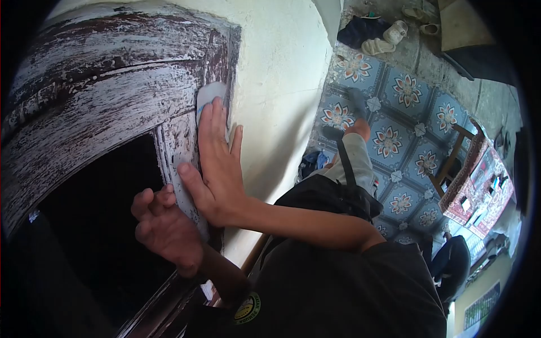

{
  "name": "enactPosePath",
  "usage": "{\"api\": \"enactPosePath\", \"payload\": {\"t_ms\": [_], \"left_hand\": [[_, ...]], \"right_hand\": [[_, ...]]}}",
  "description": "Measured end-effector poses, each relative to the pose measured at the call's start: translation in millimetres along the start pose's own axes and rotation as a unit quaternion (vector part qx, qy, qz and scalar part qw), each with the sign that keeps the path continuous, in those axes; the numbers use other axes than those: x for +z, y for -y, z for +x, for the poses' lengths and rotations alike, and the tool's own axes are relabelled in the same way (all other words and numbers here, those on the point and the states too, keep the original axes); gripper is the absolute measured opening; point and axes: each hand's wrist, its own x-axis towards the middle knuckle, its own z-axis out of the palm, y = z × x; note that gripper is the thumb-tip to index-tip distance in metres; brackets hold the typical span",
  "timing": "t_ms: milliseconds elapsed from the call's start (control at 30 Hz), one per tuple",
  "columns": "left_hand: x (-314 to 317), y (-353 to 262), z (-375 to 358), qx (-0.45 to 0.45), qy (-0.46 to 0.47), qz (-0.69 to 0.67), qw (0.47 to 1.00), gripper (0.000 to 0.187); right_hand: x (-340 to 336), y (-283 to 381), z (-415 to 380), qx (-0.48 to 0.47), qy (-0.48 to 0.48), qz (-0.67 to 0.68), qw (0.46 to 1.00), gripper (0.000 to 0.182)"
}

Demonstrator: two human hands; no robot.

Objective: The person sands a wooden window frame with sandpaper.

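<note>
My right hand lies flat, fingers stretched out, pressing a pale grey flat piece that looks like folded sandpaper against the upright of a wooden frame. The frame's surface is patchy whitish and dark brown, as if worn down. Most of the grey piece is hidden under my fingers; its rounded top edge shows. Lower left, my left hand is palm up beside the upright, its fingers loosely curled and apart, with nothing visible in them. A dark opening lies behind it.
A cream wall borders the frame. Flower-patterned blue tiles cover the floor under my legs. Shoes and dark cloth lie at the top. A small table with a red patterned cloth stands at right, with small items on it.
</note>
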Motion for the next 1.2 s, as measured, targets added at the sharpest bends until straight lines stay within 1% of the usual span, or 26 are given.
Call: {"api": "enactPosePath", "payload": {"t_ms": [33, 100, 167, 200, 233, 300, 367, 433, 500, 533, 567, 600, 633, 667, 700, 767, 800, 833, 900, 967, 1033, 1067, 1100, 1133, 1167, 1200], "left_hand": [[-0.4, -1.3, -2.5, -0.010, 0.000, 0.000, 1.000, 0.084], [1.2, -0.3, -0.5, -0.005, -0.016, -0.010, 1.000, 0.084], [2.6, -4.3, -1.9, -0.005, -0.015, -0.004, 1.000, 0.084], [3.9, -1.5, 0.5, -0.008, -0.014, -0.003, 1.000, 0.084], [4.4, 3.1, 5.3, -0.003, -0.010, -0.007, 1.000, 0.084], [3.2, 0.8, 2.4, -0.004, -0.006, -0.012, 1.000, 0.084], [2.4, 0.2, -0.7, -0.014, -0.013, -0.008, 1.000, 0.084], [2.7, -0.2, 2.6, -0.003, -0.016, -0.005, 1.000, 0.084], [5.7, 1.1, 2.7, -0.001, -0.014, 0.011, 1.000, 0.082], [5.1, 2.7, 6.4, 0.000, -0.010, 0.007, 1.000, 0.082], [3.4, 2.4, 8.8, 0.008, 0.022, -0.013, 1.000, 0.081], [2.9, 1.8, 7.9, 0.015, 0.050, -0.032, 0.998, 0.080], [3.9, 2.2, 5.8, 0.011, 0.048, -0.032, 0.998, 0.080], [5.3, 2.4, 4.0, 0.002, 0.014, -0.020, 1.000, 0.080], [6.0, 1.0, 3.1, -0.004, -0.020, -0.007, 1.000, 0.080], [6.2, 0.0, 1.9, -0.003, -0.020, 0.000, 1.000, 0.080], [6.0, 0.2, 2.1, -0.007, -0.019, 0.004, 1.000, 0.079], [5.6, 0.5, 3.4, -0.004, -0.018, 0.002, 1.000, 0.079], [6.1, 0.5, 1.8, -0.006, -0.022, 0.005, 1.000, 0.080], [6.7, 0.4, 1.2, -0.017, -0.028, 0.009, 0.999, 0.080], [5.0, -2.8, 1.7, -0.011, -0.032, 0.015, 0.999, 0.081], [5.0, -3.7, -0.3, -0.014, -0.032, 0.014, 0.999, 0.082], [5.5, -1.6, 0.5, -0.020, -0.029, 0.012, 0.999, 0.082], [5.6, 1.1, 3.2, -0.020, -0.024, 0.008, 0.999, 0.082], [4.4, 1.5, 3.0, -0.015, -0.023, 0.007, 1.000, 0.082], [3.3, 0.0, 0.5, -0.013, -0.024, 0.007, 1.000, 0.082]], "right_hand": [[-6.0, 2.0, 23.0, 0.010, 0.001, 0.000, 1.000, 0.083], [-17.5, 4.0, 72.4, -0.022, -0.074, -0.017, 0.997, 0.083], [-17.1, 8.0, 49.2, -0.042, -0.077, -0.011, 0.996, 0.082], [-18.2, 10.6, 25.0, -0.023, -0.023, -0.010, 0.999, 0.082], [-22.1, 16.9, 16.8, 0.001, 0.030, -0.011, 0.999, 0.083], [-19.9, 10.4, 23.5, 0.013, 0.026, -0.016, 0.999, 0.085], [-25.0, 5.0, 68.5, -0.034, -0.047, -0.060, 0.997, 0.087], [-20.6, 5.1, 62.5, -0.031, -0.068, -0.075, 0.994, 0.090], [-29.6, 11.7, 30.4, -0.003, 0.017, -0.095, 0.995, 0.086], [-28.2, 18.8, 20.6, -0.009, 0.012, -0.115, 0.993, 0.084], [-26.1, 16.8, 23.4, -0.004, 0.009, -0.116, 0.993, 0.084], [-23.5, 12.4, 31.8, -0.009, -0.032, -0.124, 0.992, 0.085], [-22.9, 11.5, 47.5, -0.016, -0.071, -0.133, 0.989, 0.085], [-21.4, 4.9, 72.1, -0.054, -0.145, -0.151, 0.976, 0.081], [-21.3, 4.2, 69.7, -0.055, -0.141, -0.150, 0.977, 0.081], [-25.2, -3.5, 69.0, -0.056, -0.138, -0.180, 0.972, 0.077], [-23.1, -4.7, 49.5, -0.045, -0.119, -0.172, 0.977, 0.072], [-20.7, -3.8, 43.0, -0.047, -0.121, -0.172, 0.976, 0.072], [-18.2, -5.6, 34.1, -0.031, -0.092, -0.169, 0.981, 0.069], [-26.4, -12.3, 84.8, -0.060, -0.188, -0.183, 0.963, 0.062], [-27.1, -12.5, 77.1, -0.068, -0.185, -0.174, 0.965, 0.055], [-26.1, -12.3, 62.4, -0.076, -0.189, -0.174, 0.963, 0.055], [-22.5, -13.7, 35.0, -0.054, -0.131, -0.172, 0.975, 0.053], [-25.4, -4.6, 25.6, -0.025, -0.073, -0.170, 0.982, 0.052], [-27.4, -6.7, 32.5, -0.018, -0.076, -0.171, 0.982, 0.052], [-29.0, -12.5, 48.6, -0.031, -0.117, -0.167, 0.978, 0.052]]}}
